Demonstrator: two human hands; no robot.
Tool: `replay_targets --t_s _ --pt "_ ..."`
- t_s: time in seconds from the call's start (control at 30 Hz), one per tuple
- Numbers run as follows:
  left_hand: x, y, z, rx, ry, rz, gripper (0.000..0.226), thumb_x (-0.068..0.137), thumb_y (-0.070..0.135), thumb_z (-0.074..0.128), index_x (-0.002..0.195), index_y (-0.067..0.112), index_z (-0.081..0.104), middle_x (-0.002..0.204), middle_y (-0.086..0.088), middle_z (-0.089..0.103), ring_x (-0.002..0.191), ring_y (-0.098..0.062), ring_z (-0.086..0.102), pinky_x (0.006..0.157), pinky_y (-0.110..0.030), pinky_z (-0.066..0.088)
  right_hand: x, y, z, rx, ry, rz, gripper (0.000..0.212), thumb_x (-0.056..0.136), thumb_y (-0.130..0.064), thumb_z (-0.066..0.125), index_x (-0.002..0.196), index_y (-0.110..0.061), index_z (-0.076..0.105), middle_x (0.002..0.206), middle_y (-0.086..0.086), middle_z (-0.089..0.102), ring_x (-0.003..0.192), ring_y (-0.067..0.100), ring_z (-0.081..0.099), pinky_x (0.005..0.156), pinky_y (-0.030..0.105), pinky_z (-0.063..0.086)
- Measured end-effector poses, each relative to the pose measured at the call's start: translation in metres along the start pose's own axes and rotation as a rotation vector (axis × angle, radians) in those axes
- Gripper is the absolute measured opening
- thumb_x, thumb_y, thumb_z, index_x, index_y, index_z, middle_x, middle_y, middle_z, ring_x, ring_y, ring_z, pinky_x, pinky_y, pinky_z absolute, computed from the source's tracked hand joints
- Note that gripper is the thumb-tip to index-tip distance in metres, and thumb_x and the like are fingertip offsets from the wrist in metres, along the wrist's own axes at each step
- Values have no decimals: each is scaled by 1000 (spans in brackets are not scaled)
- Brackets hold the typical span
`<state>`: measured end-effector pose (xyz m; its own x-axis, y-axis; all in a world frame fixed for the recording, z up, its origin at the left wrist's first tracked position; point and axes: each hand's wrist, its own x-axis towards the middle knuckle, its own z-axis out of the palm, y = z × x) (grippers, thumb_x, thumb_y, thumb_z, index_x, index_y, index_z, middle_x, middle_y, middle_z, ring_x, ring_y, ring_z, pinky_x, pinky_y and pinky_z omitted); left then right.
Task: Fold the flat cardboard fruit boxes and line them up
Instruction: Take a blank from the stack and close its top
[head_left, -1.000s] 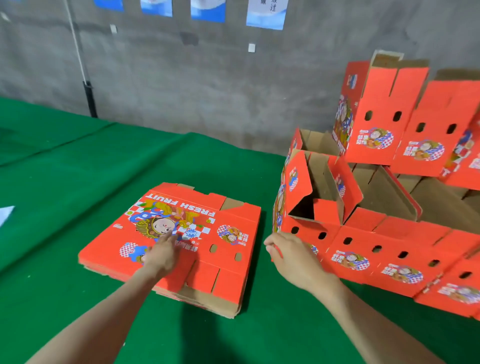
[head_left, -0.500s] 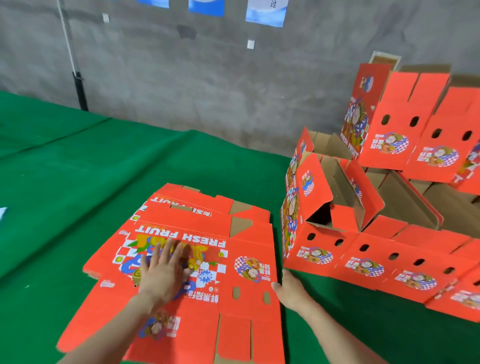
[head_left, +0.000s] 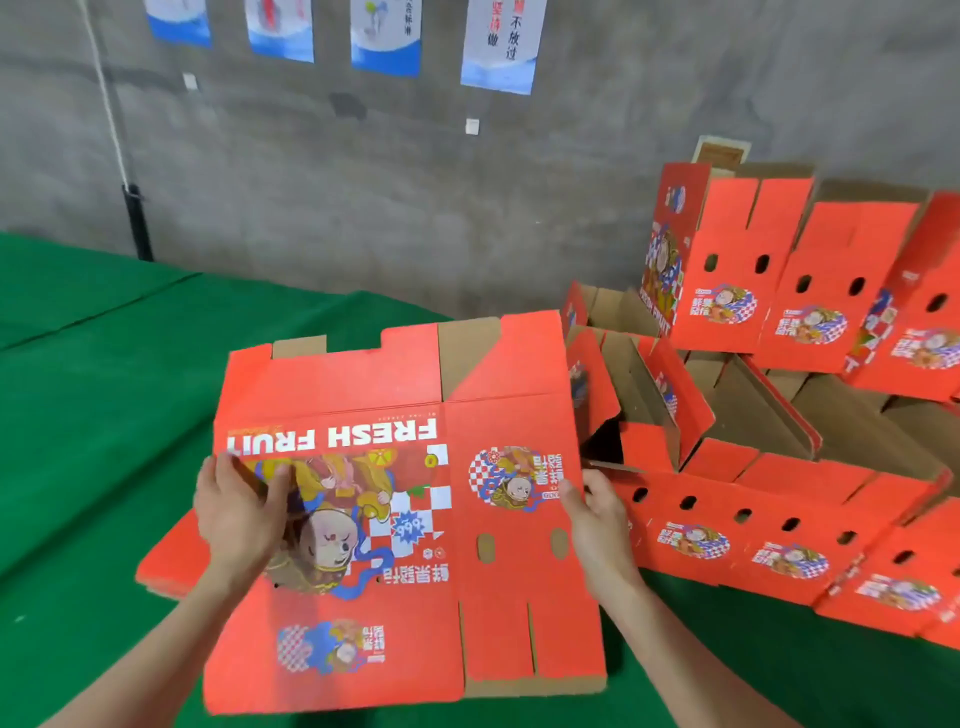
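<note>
Head camera: I see a person holding one red flat box (head_left: 363, 384) by its two side edges above the green-covered bench (head_left: 104, 395). Its printed face is tilted toward the lens and the words "FRESH FRUIT" read upside down. The left hand (head_left: 236, 519) grips the left edge just under that lettering, with the thumb laid across the cartoon artwork and the fingers curled behind the card. The right hand (head_left: 597, 525) pinches the right edge beside the small round logo, thumb on the front; its fingers are hidden behind the panel. The box's brown inner flaps show along the top and bottom edges.

Below the held sheet, a corner of the stack (head_left: 171, 561) of unfolded cartons pokes out at the left and lies flat on the bench. To the right, just beside the right hand, the folded boxes (head_left: 727, 535) stand in a row with their open tops showing brown cardboard. More of them sit on top toward the back and lean at a slant. Behind everything is a grey concrete wall (head_left: 363, 208), with blue-and-white posters (head_left: 498, 47) hung along its top.
</note>
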<state>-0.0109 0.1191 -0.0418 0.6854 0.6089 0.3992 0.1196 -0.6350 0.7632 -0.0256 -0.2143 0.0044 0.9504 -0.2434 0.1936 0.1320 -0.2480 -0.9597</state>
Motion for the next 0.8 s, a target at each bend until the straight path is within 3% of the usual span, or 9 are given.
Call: replay_targets --t_s 0.13,0.2,0.3,0.37,0.47,0.57,0.67,0.73,0.8 --pt "13 35 -13 -370 -111 -87 43 87 37 62 108 0 57 85 -13 58 76 -22 55 72 -36 44 -8 -1 -65 50 65 -102 10 95 -3 52 88 3 56 79 14 51 75 21 44 69 35 34" --pt "9 53 -18 -531 -265 -86 21 90 30 62 90 9 63 73 -7 58 60 -12 51 59 -28 44 -15 4 -102 51 118 -86 11 95 -4 52 89 3 57 78 15 51 74 23 45 68 38 35" --pt "-11 85 -25 -876 -520 -140 12 92 7 56 84 13 63 72 -2 69 59 -12 60 57 -23 52 -32 12 -153 2 192 1 10 95 -8 52 89 -3 59 68 20 53 60 24 49 53 33 42" --pt "-32 108 -29 -1027 -644 -134 18 90 1 51 91 15 62 75 2 73 59 -8 65 55 -21 55 -45 15 -179 -128 200 11 11 94 -7 52 90 -8 61 58 8 61 52 20 53 49 24 43" --pt "-67 139 -33 -1103 -690 -69 22 87 0 52 90 17 66 78 -1 73 60 -11 66 56 -23 56 -64 5 -205 -324 234 -39 29 90 -3 55 111 -22 60 96 -11 72 81 14 65 75 16 49" --pt "-102 164 -35 -1113 -742 -2 20 77 9 60 87 21 72 80 -4 73 63 -13 66 59 -23 56 -74 -14 -221 -620 437 -314 47 86 -9 57 131 4 49 132 19 50 122 32 45 108 43 33" --pt "-129 185 -35 -1105 -768 42 21 72 12 61 85 23 73 79 -4 72 65 -14 65 59 -22 54 -81 -35 -227 -680 353 -515 39 84 -16 60 118 1 59 115 7 55 103 22 53 96 32 40" --pt "-142 194 -35 -1111 -769 68 19 72 11 62 85 20 73 79 -5 72 65 -14 65 59 -22 54 -83 -48 -234 -662 272 -478 23 87 -20 68 108 -12 62 104 -10 51 84 5 48 77 18 37" --pt "-156 201 -35 -1114 -771 89 20 73 12 62 89 19 73 82 -6 73 67 -15 67 60 -23 56 -80 -56 -245 -683 182 -353 15 84 -27 70 91 -15 62 91 -12 52 76 4 48 68 23 37"
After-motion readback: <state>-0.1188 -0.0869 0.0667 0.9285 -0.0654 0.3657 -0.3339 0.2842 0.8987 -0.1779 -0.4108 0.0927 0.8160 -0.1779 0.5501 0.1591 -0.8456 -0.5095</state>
